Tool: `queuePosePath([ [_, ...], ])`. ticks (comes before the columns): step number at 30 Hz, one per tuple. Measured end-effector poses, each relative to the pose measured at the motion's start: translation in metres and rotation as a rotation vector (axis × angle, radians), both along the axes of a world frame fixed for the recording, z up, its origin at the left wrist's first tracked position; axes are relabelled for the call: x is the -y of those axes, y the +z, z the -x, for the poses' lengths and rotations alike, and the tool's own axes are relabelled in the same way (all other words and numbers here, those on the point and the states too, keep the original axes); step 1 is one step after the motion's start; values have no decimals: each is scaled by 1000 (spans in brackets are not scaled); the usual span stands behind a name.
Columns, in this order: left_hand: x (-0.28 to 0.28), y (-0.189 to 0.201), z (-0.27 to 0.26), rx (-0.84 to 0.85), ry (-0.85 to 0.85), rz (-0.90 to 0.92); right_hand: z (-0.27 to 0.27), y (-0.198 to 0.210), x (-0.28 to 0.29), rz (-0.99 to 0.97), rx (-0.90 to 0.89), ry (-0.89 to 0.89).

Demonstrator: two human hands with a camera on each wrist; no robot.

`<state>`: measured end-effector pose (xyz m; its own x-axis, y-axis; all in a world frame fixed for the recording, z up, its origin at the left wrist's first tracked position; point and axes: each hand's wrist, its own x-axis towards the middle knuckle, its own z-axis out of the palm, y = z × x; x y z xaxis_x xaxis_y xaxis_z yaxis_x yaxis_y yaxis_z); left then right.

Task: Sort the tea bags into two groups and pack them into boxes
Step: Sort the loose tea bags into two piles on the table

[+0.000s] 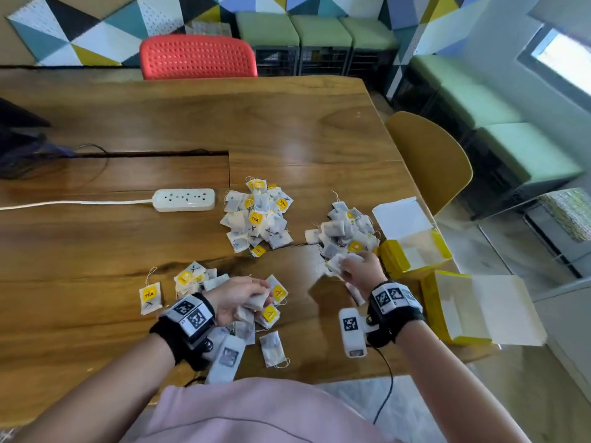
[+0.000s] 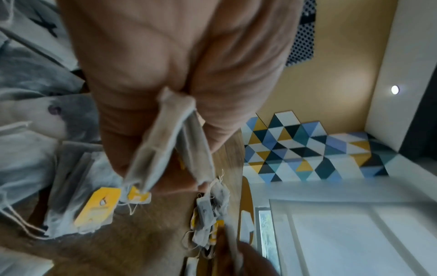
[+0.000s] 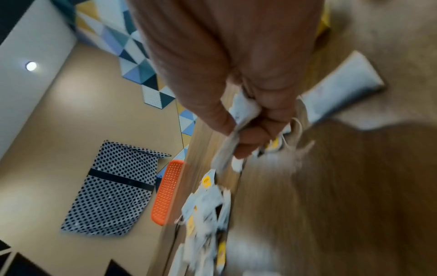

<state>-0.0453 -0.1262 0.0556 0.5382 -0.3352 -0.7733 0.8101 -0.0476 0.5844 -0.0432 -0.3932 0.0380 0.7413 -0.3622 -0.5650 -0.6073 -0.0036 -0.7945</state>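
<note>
Left hand (image 1: 240,298): fingers curled round a small bunch of tea bags (image 1: 256,302), held just above the near pile (image 1: 204,284) at 7 o'clock on the tabletop (image 1: 128,238); the left wrist view shows two or three bags pinched edge-on between fingers and thumb, tags and strings dangling. Right hand (image 1: 361,270): clenched on a crumpled clutch of bags (image 1: 340,262) at the near edge of the right pile (image 1: 343,233), 4 o'clock; one bag (image 1: 355,294) hangs below the wrist, and whether it is gripped or only snagged cannot be told. Far pile (image 1: 257,215): 12 o'clock, untouched, many bags marked with a black X. Boxes: two yellow cartons, both open with lids thrown back, the far box (image 1: 412,247) just beside the right pile, the near box (image 1: 460,310) at 5 o'clock against the table edge; each looks empty or nearly so. Judged stage: sorting not finished, packing barely begun. Hazards: strings tangle, so a lifted bunch may drag neighbours along and carry the wrong kind across; loose bags pinched by their edges may slip and fall back among unsorted ones; the right-hand clutch is squeezed hard enough that thin paper could tear and spill tea; the near box sits at the edge and a brush of the forearm might push it off. Power strip (image 1: 184,199): 10 o'clock, well apart from the piles.
</note>
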Motion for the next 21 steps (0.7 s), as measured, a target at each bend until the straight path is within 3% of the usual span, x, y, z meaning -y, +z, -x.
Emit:
queuePosePath([
  [2, 12, -2, -1, -17, -46, -35, -22, -8, 19, 125, 14, 2],
  [4, 30, 0, -6, -27, -116, -57, -28, -10, 31, 123, 30, -87],
  [9, 92, 13, -40, 7, -210, -84, 3, -17, 36, 120, 44, -39],
  [16, 178, 46, -85, 177, -81, 41, 46, -50, 52, 163, -9, 2],
  [21, 160, 23, -82, 533, -219, -267, 55, -47, 62, 235, -6, 117],
])
